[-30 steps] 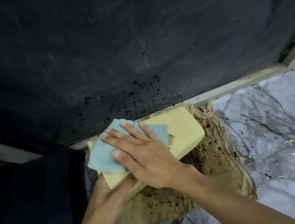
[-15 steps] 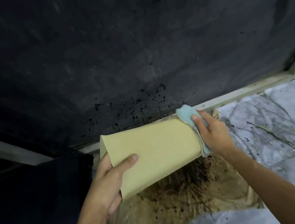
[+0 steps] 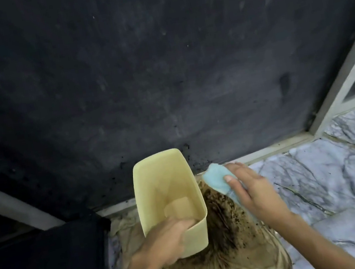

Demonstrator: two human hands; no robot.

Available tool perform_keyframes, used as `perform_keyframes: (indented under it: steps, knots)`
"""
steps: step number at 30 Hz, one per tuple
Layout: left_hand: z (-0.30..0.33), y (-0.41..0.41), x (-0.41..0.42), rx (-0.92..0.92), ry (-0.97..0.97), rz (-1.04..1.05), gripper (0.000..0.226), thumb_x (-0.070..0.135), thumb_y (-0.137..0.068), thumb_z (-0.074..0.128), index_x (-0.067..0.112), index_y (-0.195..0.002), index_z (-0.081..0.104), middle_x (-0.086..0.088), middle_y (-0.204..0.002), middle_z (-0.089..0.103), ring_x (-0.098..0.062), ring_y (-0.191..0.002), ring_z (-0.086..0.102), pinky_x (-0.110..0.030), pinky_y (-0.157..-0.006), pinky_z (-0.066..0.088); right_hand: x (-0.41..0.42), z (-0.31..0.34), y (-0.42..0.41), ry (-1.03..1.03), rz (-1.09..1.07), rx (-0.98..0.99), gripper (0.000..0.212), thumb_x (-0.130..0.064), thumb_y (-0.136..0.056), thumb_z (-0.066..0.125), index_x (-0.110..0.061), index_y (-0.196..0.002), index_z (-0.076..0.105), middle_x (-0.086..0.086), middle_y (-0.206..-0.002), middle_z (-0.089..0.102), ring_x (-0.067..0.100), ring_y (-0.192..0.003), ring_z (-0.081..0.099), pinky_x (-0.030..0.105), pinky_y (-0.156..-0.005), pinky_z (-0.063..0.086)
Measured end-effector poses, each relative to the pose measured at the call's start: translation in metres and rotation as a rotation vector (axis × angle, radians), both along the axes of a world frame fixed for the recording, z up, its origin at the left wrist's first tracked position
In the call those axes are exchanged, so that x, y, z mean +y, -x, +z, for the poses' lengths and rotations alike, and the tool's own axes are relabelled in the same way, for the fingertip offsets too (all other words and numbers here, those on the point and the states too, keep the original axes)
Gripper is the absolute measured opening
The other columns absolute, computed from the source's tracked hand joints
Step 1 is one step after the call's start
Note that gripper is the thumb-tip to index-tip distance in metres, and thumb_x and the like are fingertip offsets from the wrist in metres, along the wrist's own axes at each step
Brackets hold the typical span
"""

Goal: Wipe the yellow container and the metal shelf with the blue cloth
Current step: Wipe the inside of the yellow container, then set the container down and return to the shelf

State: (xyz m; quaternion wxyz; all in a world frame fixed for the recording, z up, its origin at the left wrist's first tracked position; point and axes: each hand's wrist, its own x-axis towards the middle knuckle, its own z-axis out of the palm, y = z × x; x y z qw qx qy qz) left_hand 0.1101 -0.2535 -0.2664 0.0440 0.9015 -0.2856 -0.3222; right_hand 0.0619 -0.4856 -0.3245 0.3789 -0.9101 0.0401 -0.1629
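I see the yellow container (image 3: 169, 197) upright with its open mouth toward the camera, and my left hand (image 3: 165, 243) grips its near rim — the fingers are closed over the edge, some of them inside. My right hand (image 3: 257, 193) holds the blue cloth (image 3: 219, 180) just beside the container's right wall, not touching it, fingers pressed on the cloth. Under both lies a stained brown rag (image 3: 228, 255) on the marble floor (image 3: 333, 178), near the dark wall (image 3: 159, 66).

Left hand (image 3: 165, 243) blurred; forearms cut off.
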Motion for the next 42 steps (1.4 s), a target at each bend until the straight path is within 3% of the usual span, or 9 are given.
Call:
perform_keyframes:
  steps: [8, 15, 17, 20, 22, 29, 34, 37, 42]
  knots:
    - [0.007, 0.015, 0.021, -0.048, 0.11, 0.062, 0.063, 0.012, -0.094, 0.053, 0.048, -0.145, 0.048, 0.013, -0.153, 0.054, -0.017, -0.137, 0.054, -0.031, -0.108, 0.049, 0.008, 0.069, 0.001, 0.139, 0.044, -0.107, 0.033, -0.026, -0.103, 0.053, -0.027, -0.136, 0.052, -0.023, -0.134, 0.046, 0.009, -0.141, 0.034, 0.005, -0.111, 0.016]
    - [0.118, 0.067, 0.127, -0.459, 0.527, 0.281, 0.049, 0.053, -0.09, 0.06, 0.062, -0.136, 0.047, 0.049, -0.147, 0.038, 0.011, -0.144, 0.039, -0.011, -0.118, 0.029, 0.024, 0.12, 0.013, 0.136, 0.035, -0.121, 0.052, -0.052, -0.098, 0.037, -0.025, -0.137, 0.057, -0.022, -0.135, 0.05, 0.006, -0.141, 0.034, 0.017, -0.111, 0.03]
    - [0.164, 0.102, 0.168, -0.809, 0.683, 0.396, 0.047, 0.053, -0.086, 0.062, 0.051, -0.132, 0.06, 0.04, -0.144, 0.052, 0.005, -0.138, 0.051, -0.012, -0.114, 0.035, 0.036, 0.133, 0.015, 0.158, 0.043, -0.179, 0.06, -0.059, -0.095, 0.033, -0.021, -0.132, 0.062, -0.018, -0.13, 0.055, 0.013, -0.137, 0.044, 0.031, -0.106, 0.042]
    - [0.224, 0.143, 0.216, -1.273, 0.91, 0.584, 0.048, 0.037, -0.087, 0.062, 0.028, -0.134, 0.064, 0.01, -0.14, 0.065, -0.017, -0.128, 0.064, -0.042, -0.106, 0.052, 0.066, 0.148, 0.013, 0.179, 0.049, -0.276, 0.072, -0.068, -0.095, 0.026, -0.017, -0.119, 0.07, -0.015, -0.12, 0.062, 0.015, -0.128, 0.053, 0.027, -0.094, 0.046]
    - [0.257, 0.156, 0.233, -1.421, 1.024, 0.664, 0.054, 0.032, -0.089, 0.06, 0.02, -0.142, 0.057, 0.01, -0.148, 0.056, -0.023, -0.132, 0.06, -0.049, -0.101, 0.056, 0.09, 0.156, 0.01, 0.163, 0.091, -0.271, 0.068, -0.065, -0.093, 0.032, -0.016, -0.117, 0.072, -0.015, -0.119, 0.064, 0.01, -0.126, 0.05, 0.023, -0.09, 0.046]
    - [0.292, 0.146, 0.238, -1.587, 0.813, 0.714, 0.087, 0.018, -0.084, 0.077, -0.003, -0.156, 0.031, -0.011, -0.167, 0.023, 0.01, -0.154, 0.009, -0.001, -0.117, 0.017, 0.192, 0.215, -0.019, 0.116, 0.336, -0.2, 0.061, -0.061, -0.094, 0.032, -0.022, -0.129, 0.064, -0.015, -0.13, 0.063, 0.005, -0.135, 0.045, -0.003, -0.102, 0.018]
    - [0.27, 0.117, 0.257, -1.638, 0.726, 0.622, 0.112, 0.024, -0.081, 0.075, 0.011, -0.164, 0.001, 0.002, -0.174, -0.009, -0.031, -0.162, 0.006, -0.065, -0.107, 0.047, 0.318, 0.276, -0.067, 0.209, 0.582, -0.369, 0.053, -0.048, -0.1, 0.034, -0.016, -0.134, 0.058, 0.0, -0.137, 0.062, 0.018, -0.139, 0.044, 0.021, -0.113, 0.029]
    - [0.26, 0.101, 0.269, -1.706, 0.64, 0.525, 0.109, 0.026, -0.085, 0.065, 0.013, -0.163, -0.009, 0.004, -0.173, -0.018, -0.026, -0.162, -0.007, -0.062, -0.124, 0.023, 0.38, 0.281, -0.091, 0.276, 0.66, -0.387, 0.046, -0.038, -0.102, 0.042, -0.008, -0.132, 0.059, 0.011, -0.138, 0.061, 0.025, -0.134, 0.048, 0.029, -0.116, 0.026]
    - [0.254, 0.094, 0.278, -1.667, 0.629, 0.481, 0.108, 0.02, -0.086, 0.062, 0.02, -0.162, -0.014, 0.009, -0.172, -0.02, -0.02, -0.161, -0.011, -0.077, -0.104, 0.041, 0.417, 0.236, -0.084, 0.458, 0.701, -0.109, 0.051, -0.037, -0.104, 0.035, -0.011, -0.147, 0.041, 0.008, -0.157, 0.039, 0.028, -0.149, 0.025, 0.042, -0.122, 0.011]
